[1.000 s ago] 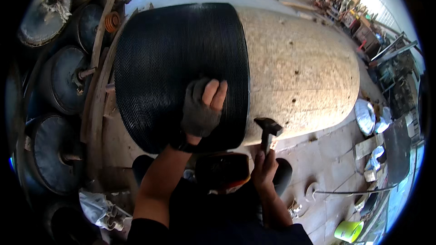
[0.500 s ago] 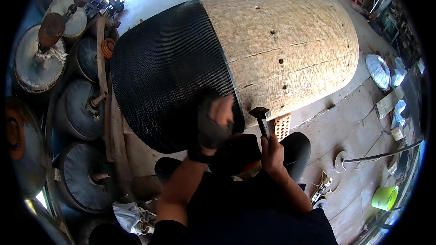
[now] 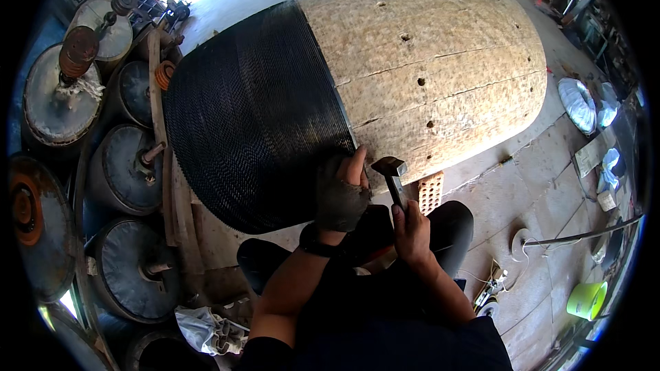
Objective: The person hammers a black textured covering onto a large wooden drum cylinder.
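A large barrel-shaped wooden drum (image 3: 467, 48) lies in front of me; its left part is wrapped in tight rows of black toothed metal strip (image 3: 254, 96). My left hand (image 3: 342, 199), in a dark fingerless glove, rests at the near end of the wrapping's edge. Its index finger points along that edge while the other fingers curl; what they may pinch is hidden. A hammer (image 3: 393, 177) is in my bare right hand (image 3: 412, 232), closed round the handle. The hammer head is raised, just right of my left fingers and close to the bare wood.
Several round-ended drums with shafts (image 3: 134, 268) stand along the left behind wooden planks (image 3: 167, 185). A perforated brick (image 3: 431, 192) sits under the drum's near side. On the right are a wrapped white coil (image 3: 576, 106), a rod with a disc (image 3: 550, 242) and a lime-green bucket (image 3: 586, 300).
My left hand has moved slightly right and down onto the wrapping's edge, its motion blur gone. The drum appears slightly shifted in view. My right hand and hammer stay nearly in place.
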